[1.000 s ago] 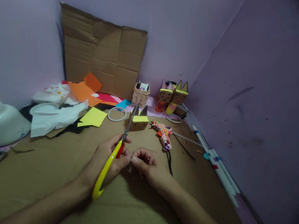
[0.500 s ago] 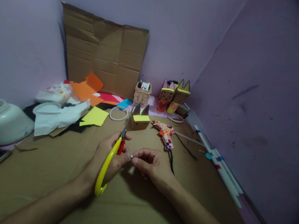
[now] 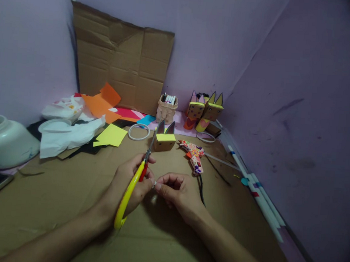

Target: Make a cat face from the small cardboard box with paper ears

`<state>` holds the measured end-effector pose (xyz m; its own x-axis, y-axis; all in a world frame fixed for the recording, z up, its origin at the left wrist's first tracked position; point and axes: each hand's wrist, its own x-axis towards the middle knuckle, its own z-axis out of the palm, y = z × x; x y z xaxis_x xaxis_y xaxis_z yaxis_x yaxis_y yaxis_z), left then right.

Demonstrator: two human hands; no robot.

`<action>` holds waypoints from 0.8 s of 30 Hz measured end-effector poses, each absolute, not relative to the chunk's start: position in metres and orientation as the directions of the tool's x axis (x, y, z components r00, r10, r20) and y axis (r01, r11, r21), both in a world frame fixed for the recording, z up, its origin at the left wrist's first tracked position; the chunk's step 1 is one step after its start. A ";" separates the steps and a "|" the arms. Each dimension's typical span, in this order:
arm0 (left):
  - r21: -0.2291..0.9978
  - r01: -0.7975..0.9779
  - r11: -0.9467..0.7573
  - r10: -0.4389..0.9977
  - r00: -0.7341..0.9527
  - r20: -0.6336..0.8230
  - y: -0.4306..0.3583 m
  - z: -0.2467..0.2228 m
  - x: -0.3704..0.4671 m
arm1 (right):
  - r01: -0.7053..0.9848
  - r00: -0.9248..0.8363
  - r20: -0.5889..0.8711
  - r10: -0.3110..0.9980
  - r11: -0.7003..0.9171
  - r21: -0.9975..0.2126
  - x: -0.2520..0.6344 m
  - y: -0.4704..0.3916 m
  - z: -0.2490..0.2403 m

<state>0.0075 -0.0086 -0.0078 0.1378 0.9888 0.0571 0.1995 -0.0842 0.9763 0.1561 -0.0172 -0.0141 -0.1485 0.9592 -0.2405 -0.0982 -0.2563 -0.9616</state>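
The grip of the left hand point(image 3: 123, 178) curls around yellow-and-red-handled metal scissors point(image 3: 130, 187); the right hand point(image 3: 177, 189) pinches a tiny pale piece point(image 3: 155, 184), just below the frame's centre. Close fingertip work seems in hand; the next move probably calls for steady pinching.

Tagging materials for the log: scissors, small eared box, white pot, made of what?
Scissors: handles likely glossy plastic, smooth yellow and red; grey blades, probably steel.
Eared box: matt cardboard by its plain brown sides; yellow top looks like paper.
White pot: smooth and glossy by its soft highlights; glazed ceramic or plastic, can't tell.
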 end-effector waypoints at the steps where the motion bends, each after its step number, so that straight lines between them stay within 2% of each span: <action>1: 0.973 0.213 -0.092 0.988 0.140 0.063 -0.009 -0.007 0.007 | -0.097 -0.144 -0.242 0.959 -0.258 -0.961 0.156 -0.017 -0.014; 6: 0.913 0.367 -0.179 0.980 0.152 0.130 -0.009 0.002 0.002 | -0.102 -0.117 -0.242 0.963 -0.254 -0.962 0.158 -0.017 -0.015; 9: 0.788 0.538 -0.299 0.952 0.231 0.203 -0.006 0.004 -0.008 | -0.094 -0.103 -0.225 0.969 -0.235 -0.967 0.163 -0.016 -0.012; 12: 0.624 0.635 -0.455 0.881 0.423 0.212 -0.004 0.000 -0.020 | -0.094 -0.085 -0.192 0.978 -0.200 -0.975 0.171 -0.013 -0.009; 16: 0.486 0.643 -0.592 0.792 0.574 0.206 -0.005 -0.007 -0.028 | -0.089 -0.061 -0.136 0.989 -0.141 -0.986 0.182 -0.009 -0.007; 19: 0.405 0.651 -0.642 0.757 0.622 0.200 -0.008 -0.007 -0.028 | -0.104 -0.081 -0.079 0.994 -0.087 -0.991 0.188 -0.007 -0.005; 24: 0.342 0.651 -0.677 0.728 0.659 0.188 -0.009 -0.007 -0.031 | -0.068 -0.043 -0.080 0.996 -0.082 -0.994 0.194 -0.007 -0.002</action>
<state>-0.0307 -0.0086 -0.0067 0.6589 0.7285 0.1875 0.6512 -0.6772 0.3425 0.1937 -0.0068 -0.0021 -0.0433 0.9959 -0.0795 -0.0678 -0.0823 -0.9943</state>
